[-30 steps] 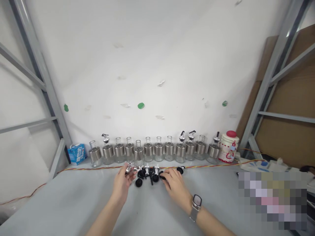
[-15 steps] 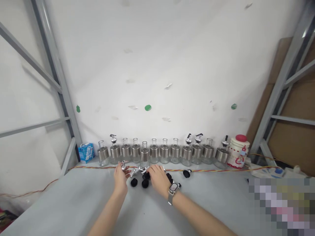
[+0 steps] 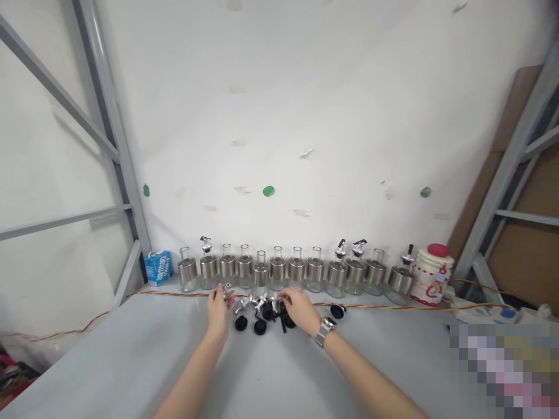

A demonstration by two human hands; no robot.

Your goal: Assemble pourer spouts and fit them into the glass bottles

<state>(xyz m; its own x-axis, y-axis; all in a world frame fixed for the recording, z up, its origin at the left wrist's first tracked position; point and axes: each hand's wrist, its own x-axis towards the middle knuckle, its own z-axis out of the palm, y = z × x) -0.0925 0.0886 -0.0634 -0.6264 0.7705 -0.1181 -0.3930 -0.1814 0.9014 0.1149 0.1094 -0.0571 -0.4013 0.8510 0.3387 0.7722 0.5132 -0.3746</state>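
My left hand [image 3: 218,311] is closed around a silver pourer spout [image 3: 226,289], partly hidden by the fingers, just in front of the bottle row. My right hand [image 3: 300,309], with a metal-banded watch on the wrist, has its fingers pinched on another pourer spout [image 3: 275,302] at the right of a loose pile. Silver spouts with black stoppers [image 3: 260,327] lie between the hands on the grey table [image 3: 279,378]. Behind them stand several glass bottles with steel sleeves [image 3: 261,273]. Some carry a spout [image 3: 206,244]; others have bare necks [image 3: 317,253].
One loose pourer spout [image 3: 338,311] lies right of my right hand. A blue drink carton [image 3: 158,268] stands at the left end of the row, a cream jar with red lid [image 3: 431,273] at the right. A twisted red-yellow cord [image 3: 371,306] runs along the table's back.
My right hand has shifted right over the pile, and some spouts there have moved. My left hand still holds its pourer spout. The view has turned slightly left.
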